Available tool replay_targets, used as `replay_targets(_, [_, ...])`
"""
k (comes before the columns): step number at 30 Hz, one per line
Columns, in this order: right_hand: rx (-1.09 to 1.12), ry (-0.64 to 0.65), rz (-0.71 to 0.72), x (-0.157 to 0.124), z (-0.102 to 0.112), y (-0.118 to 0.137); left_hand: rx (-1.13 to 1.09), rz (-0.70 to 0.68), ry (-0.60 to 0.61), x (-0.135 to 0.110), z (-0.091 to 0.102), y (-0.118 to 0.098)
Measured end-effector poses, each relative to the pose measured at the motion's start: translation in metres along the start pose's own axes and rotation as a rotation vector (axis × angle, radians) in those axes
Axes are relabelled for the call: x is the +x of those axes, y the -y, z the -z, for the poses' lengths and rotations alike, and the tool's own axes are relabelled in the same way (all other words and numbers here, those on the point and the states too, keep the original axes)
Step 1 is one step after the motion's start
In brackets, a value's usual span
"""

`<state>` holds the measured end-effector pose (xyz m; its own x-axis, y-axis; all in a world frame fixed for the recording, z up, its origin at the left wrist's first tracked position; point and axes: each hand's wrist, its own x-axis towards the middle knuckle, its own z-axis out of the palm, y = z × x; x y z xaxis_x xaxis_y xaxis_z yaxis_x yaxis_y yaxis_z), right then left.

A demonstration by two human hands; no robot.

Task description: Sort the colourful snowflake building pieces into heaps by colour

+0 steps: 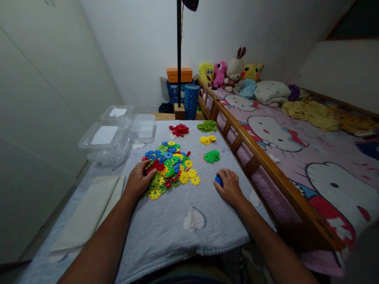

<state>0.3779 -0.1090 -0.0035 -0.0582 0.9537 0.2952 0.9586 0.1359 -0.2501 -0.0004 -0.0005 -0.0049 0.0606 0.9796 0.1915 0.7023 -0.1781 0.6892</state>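
Observation:
A mixed pile of colourful plastic flower discs (171,165) lies on a grey cloth-covered table (166,232). My left hand (139,179) rests on the pile's left edge, fingers curled into the pieces. My right hand (229,185) lies on the cloth to the right, fingers closed over blue discs (218,180). Sorted small heaps lie beyond: red discs (179,129), light green discs (207,126), yellow discs (207,139) and green discs (212,156).
Clear plastic containers (105,138) stand at the table's far left, a folded white cloth (89,209) at near left. A wooden bed rail (251,157) runs along the right, with a pink bed and plush toys (231,73). A black pole (179,55) stands behind.

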Motion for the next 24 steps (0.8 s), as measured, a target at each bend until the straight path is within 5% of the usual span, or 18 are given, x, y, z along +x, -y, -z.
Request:
replay_targets(7, [0.095,-0.134,-0.101,0.044,0.020,-0.015,-0.010,-0.006,-0.009,0.000,0.001,-0.001])
replay_targets(11, [0.249,-0.151,-0.120,0.068,0.028,-0.004,-0.014,-0.010,-0.017,0.000,0.001,-0.001])
replay_targets(17, [0.317,0.144,0.059,0.059,-0.002,0.062,-0.042,0.003,-0.018,-0.001,0.000,0.000])
replay_targets(24, [0.194,0.137,0.020,0.050,-0.035,0.086,-0.081,0.059,-0.053,-0.003,0.002,-0.005])
